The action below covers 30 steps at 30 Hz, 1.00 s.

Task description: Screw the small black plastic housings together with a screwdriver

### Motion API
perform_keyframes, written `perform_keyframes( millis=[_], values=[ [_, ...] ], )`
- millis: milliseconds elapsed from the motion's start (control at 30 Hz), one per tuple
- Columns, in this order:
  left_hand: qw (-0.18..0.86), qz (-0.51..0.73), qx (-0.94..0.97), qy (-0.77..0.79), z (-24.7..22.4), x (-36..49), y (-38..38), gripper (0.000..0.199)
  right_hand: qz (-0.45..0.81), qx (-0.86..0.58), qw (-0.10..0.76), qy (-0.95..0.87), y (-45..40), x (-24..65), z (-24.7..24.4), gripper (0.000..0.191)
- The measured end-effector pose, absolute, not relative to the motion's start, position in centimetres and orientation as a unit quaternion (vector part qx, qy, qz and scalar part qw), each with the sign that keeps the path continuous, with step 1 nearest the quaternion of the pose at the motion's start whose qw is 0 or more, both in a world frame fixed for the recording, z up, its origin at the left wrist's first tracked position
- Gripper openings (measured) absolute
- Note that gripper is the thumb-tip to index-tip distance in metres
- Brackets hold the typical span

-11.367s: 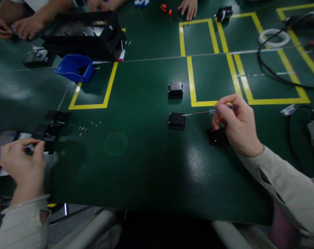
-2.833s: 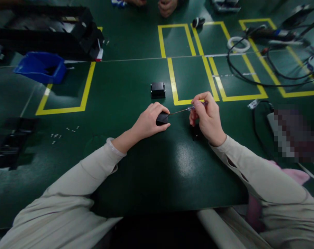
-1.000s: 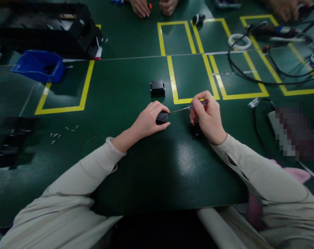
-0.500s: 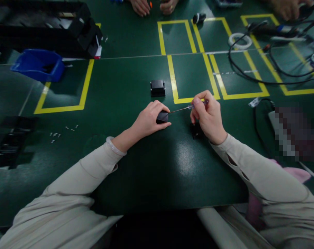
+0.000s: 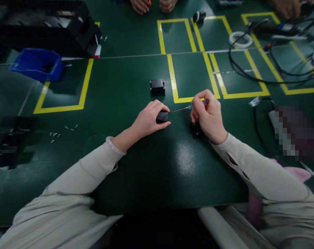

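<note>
My left hand (image 5: 151, 117) is closed around a small black box-shaped part (image 5: 162, 117) on the green table, thumb on the near side and fingers on the far side. In my right hand (image 5: 207, 116) is a screwdriver (image 5: 191, 106) with a clear handle, pinched between thumb and fingers. Its thin shaft slants left and the tip meets the box's right end; the exact contact is too small to make out. Under my right hand lies another black part (image 5: 195, 130), partly covered. Beyond my left hand stands a similar black box (image 5: 157, 87) with shiny screws at its sides.
Several small screws (image 5: 54, 134) lie at the left, near dark parts (image 5: 11, 141). A blue bin (image 5: 37, 65) sits before a black rack (image 5: 43, 31). Another person's hands (image 5: 140, 6) are across the table. Cables (image 5: 266, 82) and a tape ring (image 5: 240, 40) lie right.
My hands, the black box and the screwdriver hold nearly the same position. At the upper right, another person's hand has shifted slightly; the whole view has moved a touch.
</note>
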<state>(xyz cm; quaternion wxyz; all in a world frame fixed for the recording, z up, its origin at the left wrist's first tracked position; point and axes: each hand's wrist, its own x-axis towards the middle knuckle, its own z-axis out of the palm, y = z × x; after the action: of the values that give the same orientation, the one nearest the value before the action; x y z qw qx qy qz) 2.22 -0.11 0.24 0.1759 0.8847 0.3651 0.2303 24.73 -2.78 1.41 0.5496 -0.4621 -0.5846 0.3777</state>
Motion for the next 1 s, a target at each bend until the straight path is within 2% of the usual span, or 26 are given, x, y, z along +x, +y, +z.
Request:
perform_keyframes(
  millis=[1000],
  values=[
    [0.185,0.228,0.885,0.362,0.33,2.17,-0.06,0.030,0.373,-0.450,0.551,-0.596,-2.84,24.85,1.30,0.029]
  ],
)
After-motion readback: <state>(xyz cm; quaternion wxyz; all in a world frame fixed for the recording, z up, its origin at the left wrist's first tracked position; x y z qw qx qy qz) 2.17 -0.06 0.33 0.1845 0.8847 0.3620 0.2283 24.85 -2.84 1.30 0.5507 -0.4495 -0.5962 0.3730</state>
